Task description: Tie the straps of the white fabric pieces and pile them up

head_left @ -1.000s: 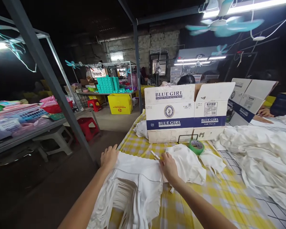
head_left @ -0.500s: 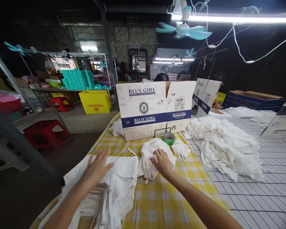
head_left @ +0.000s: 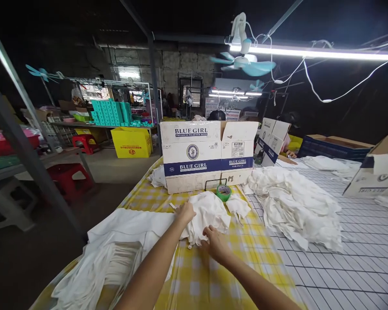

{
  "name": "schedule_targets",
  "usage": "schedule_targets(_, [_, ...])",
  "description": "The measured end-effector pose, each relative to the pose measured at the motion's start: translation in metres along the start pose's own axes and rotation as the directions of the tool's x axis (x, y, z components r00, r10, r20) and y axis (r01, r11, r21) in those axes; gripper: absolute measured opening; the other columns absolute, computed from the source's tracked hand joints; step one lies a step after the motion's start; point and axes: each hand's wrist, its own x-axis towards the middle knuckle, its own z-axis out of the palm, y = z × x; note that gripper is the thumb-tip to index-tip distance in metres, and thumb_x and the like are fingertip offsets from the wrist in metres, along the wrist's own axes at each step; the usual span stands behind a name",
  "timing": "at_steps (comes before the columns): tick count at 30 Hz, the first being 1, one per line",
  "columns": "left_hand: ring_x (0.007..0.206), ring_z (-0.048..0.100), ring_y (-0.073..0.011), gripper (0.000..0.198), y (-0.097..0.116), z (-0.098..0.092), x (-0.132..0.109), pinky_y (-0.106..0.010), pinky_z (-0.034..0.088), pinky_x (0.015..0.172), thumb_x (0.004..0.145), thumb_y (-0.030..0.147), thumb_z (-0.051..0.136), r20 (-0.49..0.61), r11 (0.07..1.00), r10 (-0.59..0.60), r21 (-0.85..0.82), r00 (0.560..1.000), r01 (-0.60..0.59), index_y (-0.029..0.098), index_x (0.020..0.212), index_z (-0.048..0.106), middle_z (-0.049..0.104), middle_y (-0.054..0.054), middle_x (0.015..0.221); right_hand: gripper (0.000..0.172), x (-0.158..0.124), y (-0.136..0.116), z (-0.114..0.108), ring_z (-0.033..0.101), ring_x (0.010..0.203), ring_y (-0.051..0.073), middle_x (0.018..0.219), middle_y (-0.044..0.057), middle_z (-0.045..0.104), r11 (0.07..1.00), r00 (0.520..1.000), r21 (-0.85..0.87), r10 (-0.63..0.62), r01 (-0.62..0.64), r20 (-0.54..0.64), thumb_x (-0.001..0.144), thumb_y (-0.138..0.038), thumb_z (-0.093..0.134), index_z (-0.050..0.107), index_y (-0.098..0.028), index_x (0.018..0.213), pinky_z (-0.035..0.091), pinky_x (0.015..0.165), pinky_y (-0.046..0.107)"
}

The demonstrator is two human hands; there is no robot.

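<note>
Handling a white bundle [head_left: 211,209], a person bends both bare arms over a yellow-checked cover [head_left: 207,284]. The left hand [head_left: 185,212] rests on the bundle's left side, fingers turned down onto the fabric; the right hand [head_left: 216,244], nearer the camera, is at the bundle's near edge with its fingers bent. Whether either hand is clamped on the cloth cannot be told (the fingertips are partly hidden).

The bundle lies between the hands and just beyond the right one. A stack [head_left: 126,224] of white pieces with straps spreads to the left of the left hand, partly under its forearm. Past the right hand lie a green tape roll [head_left: 224,198] and, just beside it, a white scrap [head_left: 238,206]. Directly beyond both hands stands a "Blue Girl" box [head_left: 194,150]. Well to the right of the right hand, a white heap [head_left: 294,206] covers part of a grid-lined surface [head_left: 330,275]; beyond it shows a co-worker's hand [head_left: 290,154].
</note>
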Motion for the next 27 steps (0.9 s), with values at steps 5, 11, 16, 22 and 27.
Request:
schedule_targets(5, [0.086,0.060,-0.0276,0.016,0.008,-0.009,-0.008,-0.035,0.040,0.071,0.074,0.015,0.049,-0.092,0.989,0.094,-0.102,0.991,-0.104,0.009,0.077,0.064,0.065,-0.017,0.083,0.013,-0.029,0.031,-0.051,0.055,0.082,0.019,0.087,0.003,0.059,0.995,0.972,0.075,-0.045,0.064,-0.231,0.083,-0.015,0.045,0.056,-0.021,0.087,0.041,0.071,0.031])
schedule_targets(11, [0.073,0.054,-0.0139,0.022,0.045,-0.061,-0.033,-0.022,0.039,0.066,0.081,0.031,0.044,-0.143,0.836,0.441,-0.293,0.886,-0.464,0.017,0.079,0.061,0.061,0.000,0.077,0.027,-0.014,0.029,-0.125,0.049,0.104,0.024,0.112,0.011,0.056,0.983,0.860,-0.009,-0.164,0.182,-0.483,0.089,-0.023,0.041,0.052,-0.020,0.113,0.036,0.086,0.037])
schedule_targets(16, [0.064,0.047,-0.0101,0.024,0.072,-0.101,-0.061,-0.020,0.036,0.059,0.084,0.037,0.043,-0.300,0.465,0.610,-0.614,0.733,-0.638,0.016,0.079,0.054,0.052,0.002,0.069,0.026,0.020,-0.012,-0.184,0.054,0.090,0.022,0.093,0.007,0.062,0.963,0.883,0.074,-0.205,0.259,-0.423,0.081,-0.033,0.056,0.056,-0.019,0.103,0.037,0.083,0.036])
schedule_targets(22, [0.068,0.054,-0.0115,0.032,0.058,-0.073,-0.090,-0.022,0.040,0.060,0.068,0.033,0.066,-0.160,0.396,0.556,-0.812,0.816,-0.429,0.016,0.091,0.052,0.057,0.001,0.077,0.020,0.006,-0.027,-0.250,0.047,0.068,0.014,0.075,0.000,0.050,0.896,0.824,0.283,-0.140,0.341,-0.550,0.081,-0.035,0.055,0.053,-0.019,0.070,0.036,0.062,0.025])
schedule_targets(27, [0.069,0.059,-0.0155,0.019,0.049,-0.035,-0.116,-0.028,0.044,0.068,0.070,0.031,0.063,0.015,0.324,0.633,-0.913,0.774,-0.247,0.015,0.074,0.054,0.060,-0.001,0.067,0.030,-0.030,-0.014,-0.292,0.042,0.060,0.011,0.065,-0.003,0.044,0.796,0.852,0.523,0.017,0.306,-0.524,0.081,-0.045,0.054,0.050,-0.019,0.066,0.033,0.054,0.022])
